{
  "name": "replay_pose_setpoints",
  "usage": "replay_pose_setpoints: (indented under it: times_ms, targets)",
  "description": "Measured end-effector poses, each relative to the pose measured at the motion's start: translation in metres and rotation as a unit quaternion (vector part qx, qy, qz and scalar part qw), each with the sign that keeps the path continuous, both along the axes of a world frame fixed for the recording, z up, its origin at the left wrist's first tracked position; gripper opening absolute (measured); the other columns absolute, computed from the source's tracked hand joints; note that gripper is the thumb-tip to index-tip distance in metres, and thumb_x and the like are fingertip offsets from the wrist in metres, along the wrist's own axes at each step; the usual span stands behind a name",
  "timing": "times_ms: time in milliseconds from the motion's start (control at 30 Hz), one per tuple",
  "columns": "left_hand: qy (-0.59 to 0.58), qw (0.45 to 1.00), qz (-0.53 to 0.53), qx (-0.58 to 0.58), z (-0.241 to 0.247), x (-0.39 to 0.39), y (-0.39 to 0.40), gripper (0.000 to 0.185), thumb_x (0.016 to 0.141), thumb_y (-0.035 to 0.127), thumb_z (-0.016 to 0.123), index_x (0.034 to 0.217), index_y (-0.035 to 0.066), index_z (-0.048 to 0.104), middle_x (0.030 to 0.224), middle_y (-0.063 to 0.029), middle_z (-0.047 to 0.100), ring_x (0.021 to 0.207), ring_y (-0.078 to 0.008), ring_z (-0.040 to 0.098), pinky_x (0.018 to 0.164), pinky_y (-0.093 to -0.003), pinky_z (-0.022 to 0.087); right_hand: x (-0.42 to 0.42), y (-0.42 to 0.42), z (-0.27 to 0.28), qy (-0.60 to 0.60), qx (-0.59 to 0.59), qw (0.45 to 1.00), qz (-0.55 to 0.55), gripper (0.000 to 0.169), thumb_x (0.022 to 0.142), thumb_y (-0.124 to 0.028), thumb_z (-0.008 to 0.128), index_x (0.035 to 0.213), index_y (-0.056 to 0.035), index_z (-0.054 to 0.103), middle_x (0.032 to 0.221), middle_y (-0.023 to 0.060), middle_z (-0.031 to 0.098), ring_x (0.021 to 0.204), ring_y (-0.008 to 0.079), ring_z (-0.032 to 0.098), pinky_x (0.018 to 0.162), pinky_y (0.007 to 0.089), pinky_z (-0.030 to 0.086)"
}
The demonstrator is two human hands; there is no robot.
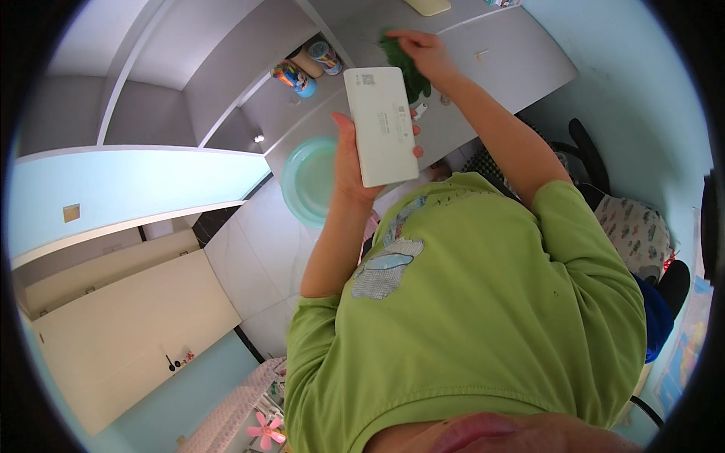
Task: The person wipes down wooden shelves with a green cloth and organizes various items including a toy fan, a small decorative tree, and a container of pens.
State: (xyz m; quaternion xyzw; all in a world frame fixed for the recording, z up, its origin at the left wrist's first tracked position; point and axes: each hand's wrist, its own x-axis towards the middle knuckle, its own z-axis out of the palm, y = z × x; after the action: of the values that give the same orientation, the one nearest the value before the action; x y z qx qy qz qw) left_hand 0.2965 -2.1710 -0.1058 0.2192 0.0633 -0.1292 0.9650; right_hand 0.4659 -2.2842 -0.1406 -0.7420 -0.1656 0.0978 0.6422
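Observation:
My left hand (351, 161) holds a flat white rectangular device or case (382, 127), its thumb on the left edge and fingertips showing at the right edge. The face towards me bears small writing and printed codes. Beyond it, my right hand (427, 56) is at a dark green, crumpled thing (410, 68), a cloth or leaves, partly behind the white one. The right index finger stretches left over its blurred upper end; whether the fingers grip it cannot be told. A small white object (420, 111) lies on the grey desk (510, 62) beside the green thing.
A pale green plastic basin (308, 181) stands left of my left hand. Shelving (221, 62) at the upper left holds a colourful cup of pens (294, 79) and another patterned container (325, 58). A chair armrest (589, 153) is on the right, and a pink toy fan (266, 431) at the bottom left.

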Motion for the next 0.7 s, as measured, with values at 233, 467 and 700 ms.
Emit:
replay_pose_setpoints:
  times_ms: [233, 467, 700]
  targets:
    - [0.023, 0.993, 0.070, -0.088, -0.005, 0.024, -0.002, 0.073, 0.081, 0.064, 0.037, 0.127, 0.007, 0.037, 0.118, -0.0179, 0.047, 0.097, -0.0334, 0.052, 0.079, -0.0474, 0.045, -0.022, -0.038, -0.006, 0.160, 0.325, 0.932, 0.035, 0.028, 0.090, -0.010, 0.045, 0.117, -0.0044, 0.053, 0.108, 0.0055, 0.057, 0.099, 0.0164, 0.054, 0.085, 0.0283, 0.046]
    - [-0.002, 0.992, 0.121, 0.034, -0.028, 0.060, -0.002, 0.054, 0.088, 0.047, 0.041, 0.125, 0.007, 0.040, 0.115, -0.0134, 0.051, 0.107, -0.0288, 0.050, 0.088, -0.0421, 0.043, -0.022, -0.026, -0.003, -0.231, 0.017, 0.962, 0.142, 0.026, 0.078, -0.001, 0.057, 0.101, -0.0106, 0.064, 0.105, 0.0024, 0.060, 0.085, 0.0176, 0.045, 0.075, 0.0279, 0.044]
    - [0.030, 0.993, 0.109, 0.016, -0.042, 0.071, 0.009, 0.059, 0.085, 0.052, 0.041, 0.125, 0.008, 0.039, 0.117, -0.0126, 0.050, 0.106, -0.0279, 0.051, 0.089, -0.0425, 0.044, -0.024, -0.030, -0.003, -0.351, -0.006, 0.903, 0.248, 0.024, 0.073, -0.001, 0.060, 0.095, -0.0116, 0.064, 0.095, 0.0007, 0.062, 0.083, 0.0217, 0.044, 0.075, 0.0304, 0.042]
